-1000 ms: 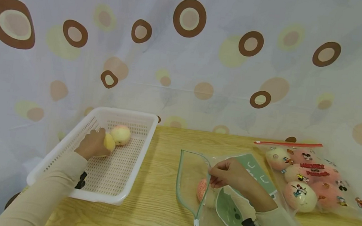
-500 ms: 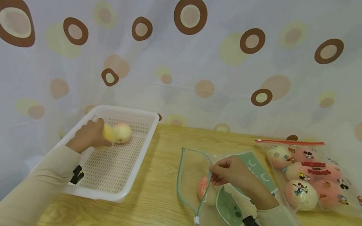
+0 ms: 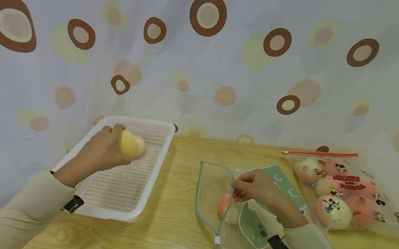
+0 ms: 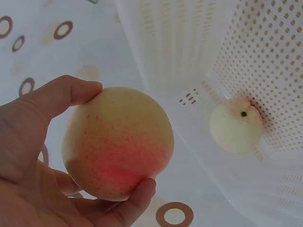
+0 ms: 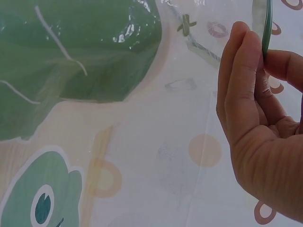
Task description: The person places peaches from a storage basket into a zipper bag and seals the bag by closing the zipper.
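Note:
My left hand (image 3: pixel 104 148) grips a yellow peach (image 4: pixel 118 142) with a red blush, thumb on one side and fingertips on the other. It is raised over the white perforated plastic basket (image 3: pixel 110 214). Deeper in the basket lies a second, paler peach (image 4: pixel 234 127), partly covered by the held one in the head view. My right hand (image 3: pixel 260 192) pinches the green-edged mouth of a clear zip bag (image 3: pixel 211 184) between thumb and fingers, and the mouth gapes to the left. Inside this bag, a pinkish peach (image 3: pixel 224 206) shows behind the plastic, partly hidden.
At the right lies another clear zip bag (image 3: pixel 348 190) with a red zip strip and cartoon prints, filled with several peaches. The wooden table (image 3: pixel 174 204) carries everything. A patterned curtain (image 3: pixel 229 61) rises behind it.
My left hand has lifted the peach up from the basket floor, its forearm swinging out to the left. The right hand keeps its pinch on the bag's mouth.

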{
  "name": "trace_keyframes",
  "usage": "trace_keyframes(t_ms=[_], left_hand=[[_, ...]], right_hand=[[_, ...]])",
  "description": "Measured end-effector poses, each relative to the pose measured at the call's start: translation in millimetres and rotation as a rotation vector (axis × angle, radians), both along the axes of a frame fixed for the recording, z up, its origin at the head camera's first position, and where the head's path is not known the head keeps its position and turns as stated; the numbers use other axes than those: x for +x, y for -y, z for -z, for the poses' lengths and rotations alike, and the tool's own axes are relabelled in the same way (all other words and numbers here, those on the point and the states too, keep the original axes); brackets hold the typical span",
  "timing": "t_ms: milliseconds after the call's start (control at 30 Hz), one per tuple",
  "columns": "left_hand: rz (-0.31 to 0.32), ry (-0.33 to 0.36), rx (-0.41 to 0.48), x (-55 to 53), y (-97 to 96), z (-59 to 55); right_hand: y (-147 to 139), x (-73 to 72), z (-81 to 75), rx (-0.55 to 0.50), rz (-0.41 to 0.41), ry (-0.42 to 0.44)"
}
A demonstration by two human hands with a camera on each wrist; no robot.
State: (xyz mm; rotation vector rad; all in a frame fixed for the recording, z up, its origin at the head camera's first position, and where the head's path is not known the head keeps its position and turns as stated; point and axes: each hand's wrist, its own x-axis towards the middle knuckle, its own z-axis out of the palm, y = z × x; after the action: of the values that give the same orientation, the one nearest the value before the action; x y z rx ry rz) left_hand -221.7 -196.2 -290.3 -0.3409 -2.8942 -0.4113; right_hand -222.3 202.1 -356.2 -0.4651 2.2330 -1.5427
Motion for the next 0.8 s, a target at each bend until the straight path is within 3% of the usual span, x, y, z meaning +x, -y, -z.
trace_keyframes(t_ms=[233,533,800], left_hand=[[0.066,-0.064,0.049,20.0,-24.6,-0.2],[0.198,-0.159,0.165,44.0,-56.0,2.4],[0.309,-0.167,0.276,56.1,-75.9,14.1]], right_hand=[[1,0.3,-1.6,0.004,0.0,0.0],[1,1.2,-0.7,-0.017,0.006,0.004],[0,1.8,-0.4,-0.021,0.003,-0.002]])
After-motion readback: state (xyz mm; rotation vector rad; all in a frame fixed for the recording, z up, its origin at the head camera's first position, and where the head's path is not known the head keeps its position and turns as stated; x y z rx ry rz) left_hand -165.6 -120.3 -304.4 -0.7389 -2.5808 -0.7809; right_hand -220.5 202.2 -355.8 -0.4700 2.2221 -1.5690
